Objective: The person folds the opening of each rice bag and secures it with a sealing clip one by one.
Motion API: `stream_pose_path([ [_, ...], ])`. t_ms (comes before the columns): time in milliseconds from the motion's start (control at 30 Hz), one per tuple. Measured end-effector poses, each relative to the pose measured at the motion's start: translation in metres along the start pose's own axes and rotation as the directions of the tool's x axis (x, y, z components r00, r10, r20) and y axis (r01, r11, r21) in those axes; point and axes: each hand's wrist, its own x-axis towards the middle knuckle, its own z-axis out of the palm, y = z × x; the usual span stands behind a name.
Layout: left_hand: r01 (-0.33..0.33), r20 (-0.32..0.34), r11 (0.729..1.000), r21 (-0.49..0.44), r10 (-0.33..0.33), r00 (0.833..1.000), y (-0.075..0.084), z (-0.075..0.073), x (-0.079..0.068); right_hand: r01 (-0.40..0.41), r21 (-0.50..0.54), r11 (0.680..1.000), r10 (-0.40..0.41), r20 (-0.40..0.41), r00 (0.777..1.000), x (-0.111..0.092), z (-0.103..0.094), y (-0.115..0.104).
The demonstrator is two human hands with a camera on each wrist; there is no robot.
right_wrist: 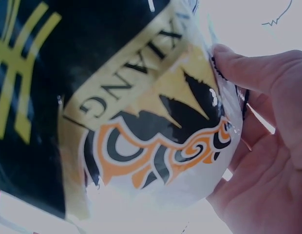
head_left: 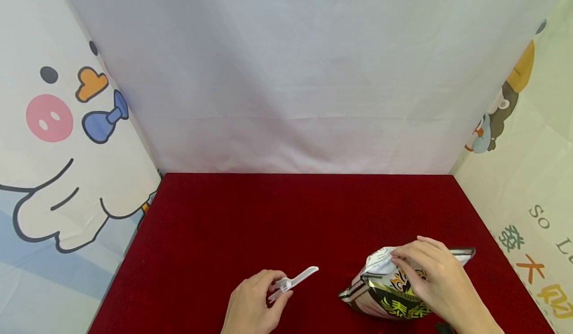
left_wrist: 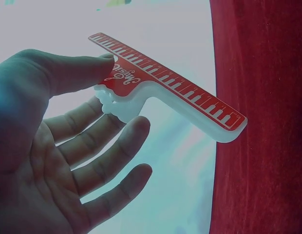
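Low in the middle of the head view, my left hand (head_left: 254,301) pinches a white plastic clip (head_left: 305,275) between thumb and fingers. The left wrist view shows the clip's long red edge (left_wrist: 175,83) printed with piano keys, "Music" lettered on its grip and the thumb pressed there. My right hand (head_left: 436,272) pinches the upper edge of a shiny snack bag (head_left: 380,296), black, white and gold with yellow characters. In the right wrist view the bag (right_wrist: 136,122) bulges, showing orange and black swirls, with the thumb on its near face and the other fingers partly hidden behind.
A dark red cloth (head_left: 268,219) covers the table. White fabric (head_left: 291,75) hangs behind it, with cartoon-printed panels on the left (head_left: 49,175) and right (head_left: 541,175). A small dark object (head_left: 444,328) lies at the bottom edge by my right wrist.
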Motion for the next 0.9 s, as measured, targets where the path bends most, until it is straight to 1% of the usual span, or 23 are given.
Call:
stream_pose_path([
  [167, 0.002, 0.007, 1.000, 0.007, -0.002, 1.000, 0.001, 0.001, 0.002, -0.015, -0.012, 1.000, 0.015, 0.016, 1.000, 0.001, -0.001, 0.000],
  [333, -0.033, -0.010, 0.999, -0.007, 0.033, 0.999, 0.002, 0.004, 0.004, -0.003, -0.004, 1.000, 0.003, 0.009, 1.000, 0.001, 0.000, 0.000],
  [467, -0.041, 0.004, 0.999, -0.025, 0.041, 0.999, 0.003, 0.008, 0.006, 0.007, 0.000, 1.000, -0.007, -0.001, 1.000, 0.000, 0.001, 0.001],
  [633, -0.051, 0.018, 0.998, -0.035, 0.052, 0.998, 0.005, 0.011, 0.008, -0.010, -0.007, 1.000, 0.010, 0.012, 1.000, -0.001, 0.000, 0.001],
  [900, -0.048, 0.017, 0.998, -0.032, 0.049, 0.999, 0.005, 0.014, 0.007, -0.009, -0.007, 1.000, 0.009, 0.004, 1.000, -0.002, 0.001, 0.001],
])
